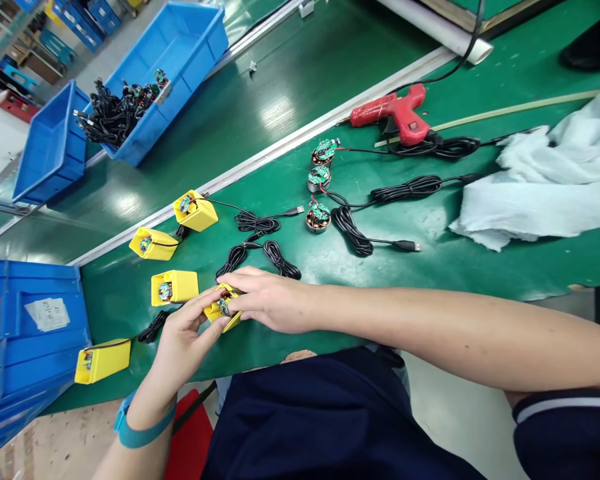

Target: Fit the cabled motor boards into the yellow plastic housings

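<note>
Yellow housing [233, 324] is gripped by the left hand [183, 340] and right hand [275, 301], its circuit board [224, 306] apparently being adjusted; steady fingers are needed.

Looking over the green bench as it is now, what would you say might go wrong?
The right hand, with its fingers at the open yellow plastic housing, might pinch or strain a wire. The coiled black cables close by could snag on the fingers. If the red glue gun is hot, its nozzle might damage the exposed green circuit boards lying nearby.
</note>
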The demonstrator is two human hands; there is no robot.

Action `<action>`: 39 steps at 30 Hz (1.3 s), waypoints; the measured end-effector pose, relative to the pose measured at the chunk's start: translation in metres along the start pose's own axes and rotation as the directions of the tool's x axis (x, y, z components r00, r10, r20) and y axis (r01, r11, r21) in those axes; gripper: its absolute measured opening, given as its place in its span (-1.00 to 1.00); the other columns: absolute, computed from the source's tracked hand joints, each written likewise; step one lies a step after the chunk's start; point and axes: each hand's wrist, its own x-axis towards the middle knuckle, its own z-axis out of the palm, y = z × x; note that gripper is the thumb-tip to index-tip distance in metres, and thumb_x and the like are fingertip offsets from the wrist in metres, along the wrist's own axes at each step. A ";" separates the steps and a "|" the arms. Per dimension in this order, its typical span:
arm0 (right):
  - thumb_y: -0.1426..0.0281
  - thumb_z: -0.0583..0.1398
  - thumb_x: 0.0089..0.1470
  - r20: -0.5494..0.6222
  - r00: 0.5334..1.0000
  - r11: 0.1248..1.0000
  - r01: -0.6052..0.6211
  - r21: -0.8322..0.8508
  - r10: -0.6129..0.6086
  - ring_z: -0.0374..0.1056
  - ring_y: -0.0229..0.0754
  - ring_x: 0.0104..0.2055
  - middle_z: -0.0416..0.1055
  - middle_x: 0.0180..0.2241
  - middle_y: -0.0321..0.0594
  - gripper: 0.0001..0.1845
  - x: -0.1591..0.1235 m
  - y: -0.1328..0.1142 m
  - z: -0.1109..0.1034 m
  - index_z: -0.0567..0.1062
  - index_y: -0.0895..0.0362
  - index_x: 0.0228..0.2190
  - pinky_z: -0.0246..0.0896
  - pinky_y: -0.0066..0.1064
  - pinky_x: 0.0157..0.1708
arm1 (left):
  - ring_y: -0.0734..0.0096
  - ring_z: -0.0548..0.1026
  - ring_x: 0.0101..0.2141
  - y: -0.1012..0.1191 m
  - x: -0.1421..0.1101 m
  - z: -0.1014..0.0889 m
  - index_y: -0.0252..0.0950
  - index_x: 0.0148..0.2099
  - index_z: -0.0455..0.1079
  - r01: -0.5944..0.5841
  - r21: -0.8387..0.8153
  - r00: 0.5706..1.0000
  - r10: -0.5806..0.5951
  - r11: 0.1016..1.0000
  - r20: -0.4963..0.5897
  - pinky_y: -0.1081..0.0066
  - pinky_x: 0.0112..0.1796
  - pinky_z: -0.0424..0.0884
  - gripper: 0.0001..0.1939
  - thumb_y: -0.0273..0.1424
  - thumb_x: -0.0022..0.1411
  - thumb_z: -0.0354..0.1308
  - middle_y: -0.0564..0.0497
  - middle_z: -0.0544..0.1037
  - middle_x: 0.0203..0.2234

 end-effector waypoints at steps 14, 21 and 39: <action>0.47 0.17 0.33 -0.229 0.962 0.981 -0.111 0.160 0.147 0.43 -0.03 0.21 0.51 0.12 0.09 -0.85 -0.009 -0.015 -0.012 0.51 0.14 -0.09 0.41 -0.06 0.18 | 0.10 0.59 0.13 -0.004 -0.001 0.001 -0.13 0.21 0.52 -0.277 0.238 0.959 0.282 0.931 0.015 0.15 0.13 0.57 -0.60 -0.34 0.34 0.29 -0.12 0.61 0.12; 0.55 0.15 0.31 -0.222 0.973 0.998 -0.057 0.020 0.060 0.51 -0.09 0.04 0.53 0.06 0.03 -0.71 -0.008 -0.019 -0.011 0.43 0.15 0.04 0.51 -0.19 0.04 | 0.14 0.60 0.12 0.007 -0.001 -0.002 -0.16 0.25 0.47 -0.326 0.353 0.945 0.317 0.877 0.087 0.18 0.10 0.60 -0.59 -0.40 0.38 0.23 -0.10 0.60 0.14; 0.46 0.13 0.38 0.129 0.992 0.865 0.072 -0.497 -0.008 0.34 -0.08 -0.23 0.42 0.18 0.20 -0.75 0.002 -0.030 -0.020 0.56 0.25 -0.02 0.43 -0.23 -0.34 | 0.14 0.52 0.21 -0.002 -0.018 0.007 -0.36 0.30 0.35 -0.434 0.520 0.856 0.517 0.736 -0.016 0.20 0.16 0.57 -0.58 -0.43 0.45 0.15 -0.28 0.50 0.22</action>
